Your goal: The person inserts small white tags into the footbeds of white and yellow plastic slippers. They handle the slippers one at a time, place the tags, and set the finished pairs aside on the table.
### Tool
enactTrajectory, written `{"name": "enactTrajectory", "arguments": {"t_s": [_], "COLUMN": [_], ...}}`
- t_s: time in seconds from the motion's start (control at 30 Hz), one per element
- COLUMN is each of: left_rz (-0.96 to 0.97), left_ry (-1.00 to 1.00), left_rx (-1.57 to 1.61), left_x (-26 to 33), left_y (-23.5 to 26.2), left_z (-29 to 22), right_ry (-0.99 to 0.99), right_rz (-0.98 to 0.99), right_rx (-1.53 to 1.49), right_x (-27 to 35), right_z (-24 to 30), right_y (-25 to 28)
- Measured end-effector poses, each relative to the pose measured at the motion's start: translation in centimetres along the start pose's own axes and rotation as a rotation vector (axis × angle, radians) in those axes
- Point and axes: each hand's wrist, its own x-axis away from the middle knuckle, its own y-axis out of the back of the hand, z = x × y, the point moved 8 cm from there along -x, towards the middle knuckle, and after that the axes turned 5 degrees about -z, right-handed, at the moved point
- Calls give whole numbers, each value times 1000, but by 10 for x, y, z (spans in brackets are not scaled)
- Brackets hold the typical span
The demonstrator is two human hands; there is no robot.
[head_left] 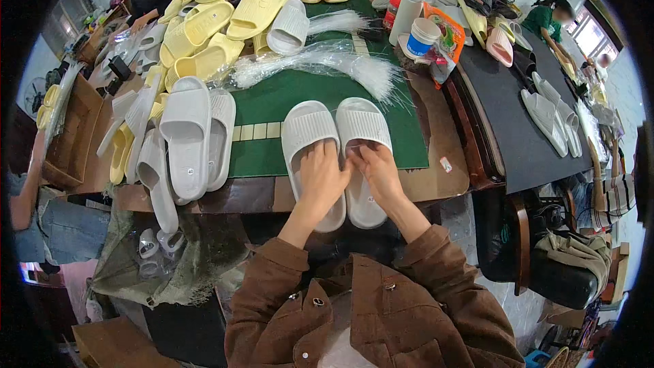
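A pair of light grey slide sandals lies side by side at the near edge of the table, toes pointing away, heels overhanging the edge. My left hand reaches into the left slide, its fingers bent under the ribbed strap. Inside the right slide, my right hand has its fingers curled at the strap's inner side. Both thumbs come close together between the two slides. The fingertips are hidden under the straps, so anything small between them cannot be seen.
Grey slides and a heap of yellow slides crowd the left. Clear plastic fastener strands lie beyond my hands on the green mat. A white tub stands back right. Other people work around the tables.
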Motion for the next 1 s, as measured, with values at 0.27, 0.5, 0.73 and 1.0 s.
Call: {"name": "enactTrajectory", "arguments": {"t_s": [0.27, 0.5, 0.73, 1.0], "left_rz": [-77, -72, -109, 53], "left_ry": [13, 64, -23, 96], "left_rx": [-82, 11, -27, 7], "left_x": [-6, -2, 17, 16], "left_y": [-7, -10, -12, -13], "left_z": [0, 4, -7, -1], "right_ry": [193, 403, 645, 703], "right_rz": [119, 132, 112, 159], "right_rx": [411, 646, 1181, 1321], "right_x": [27, 6, -93, -99], "right_z": [16, 87, 79, 58], "right_y": [12, -17, -38, -69]}}
